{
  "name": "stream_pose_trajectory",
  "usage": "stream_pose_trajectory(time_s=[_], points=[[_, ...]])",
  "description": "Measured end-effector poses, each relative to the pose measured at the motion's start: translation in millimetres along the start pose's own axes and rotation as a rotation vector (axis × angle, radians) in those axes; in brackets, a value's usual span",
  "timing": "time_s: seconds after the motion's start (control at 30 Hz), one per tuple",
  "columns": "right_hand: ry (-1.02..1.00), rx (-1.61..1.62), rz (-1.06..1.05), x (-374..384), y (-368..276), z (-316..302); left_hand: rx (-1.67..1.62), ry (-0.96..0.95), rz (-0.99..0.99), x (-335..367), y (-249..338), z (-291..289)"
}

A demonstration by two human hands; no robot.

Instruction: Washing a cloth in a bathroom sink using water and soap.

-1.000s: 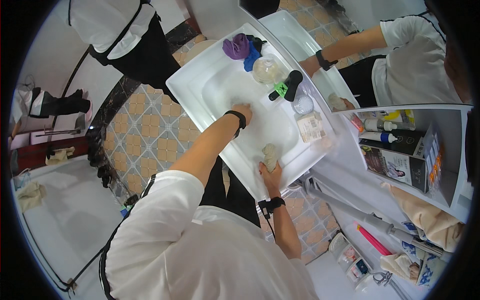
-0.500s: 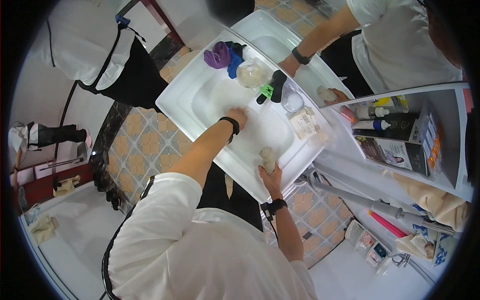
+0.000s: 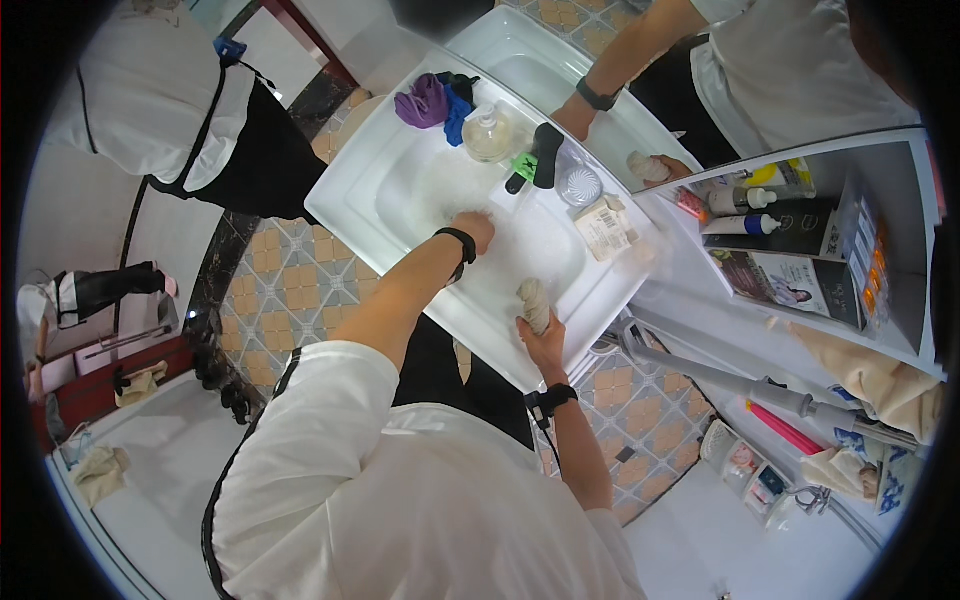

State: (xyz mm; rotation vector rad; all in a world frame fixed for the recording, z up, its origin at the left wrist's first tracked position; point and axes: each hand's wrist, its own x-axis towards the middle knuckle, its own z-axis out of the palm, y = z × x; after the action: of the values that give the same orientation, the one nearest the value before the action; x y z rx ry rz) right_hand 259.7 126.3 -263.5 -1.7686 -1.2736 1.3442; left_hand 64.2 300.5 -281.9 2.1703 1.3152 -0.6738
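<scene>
My left hand (image 3: pixel 474 232) reaches down into the white washbasin (image 3: pixel 332 200), a black band around its wrist. Its fingers are hidden in cloudy, sudsy water, so whether they hold anything cannot be made out. At the basin's near right side, my right hand (image 3: pixel 546 345) is closed around the lower end of a twisted, bunched cream cloth (image 3: pixel 534 301). The cloth stands up out of my fist over the inner slope of the basin. A black strap with a small device and cable sits on my right wrist.
Along the basin's back ledge lie purple (image 3: pixel 422 102) and blue cloths (image 3: pixel 455 120), a clear pump bottle (image 3: pixel 487 135), a black faucet handle (image 3: pixel 546 155) with a green piece, a round ribbed lid (image 3: pixel 580 187) and a small box (image 3: pixel 605 228). A mirror cabinet (image 3: pixel 925 270) holds bottles at right.
The whole view has shifted slightly. My left hand still works low in the basin's water, and my right hand keeps its grip on the cream cloth, almost in place.
</scene>
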Motion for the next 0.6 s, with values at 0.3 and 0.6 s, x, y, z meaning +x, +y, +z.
stream_pose_trajectory(time_s=[0.3,0.6], points=[[0.001,-0.017,-0.062,1,2,-5,-0.109,-0.036,0.009,-22,-6,-2],[-0.035,0.398,0.014,-9,-68,-13,-0.460,0.285,0.074,12,-52,32]])
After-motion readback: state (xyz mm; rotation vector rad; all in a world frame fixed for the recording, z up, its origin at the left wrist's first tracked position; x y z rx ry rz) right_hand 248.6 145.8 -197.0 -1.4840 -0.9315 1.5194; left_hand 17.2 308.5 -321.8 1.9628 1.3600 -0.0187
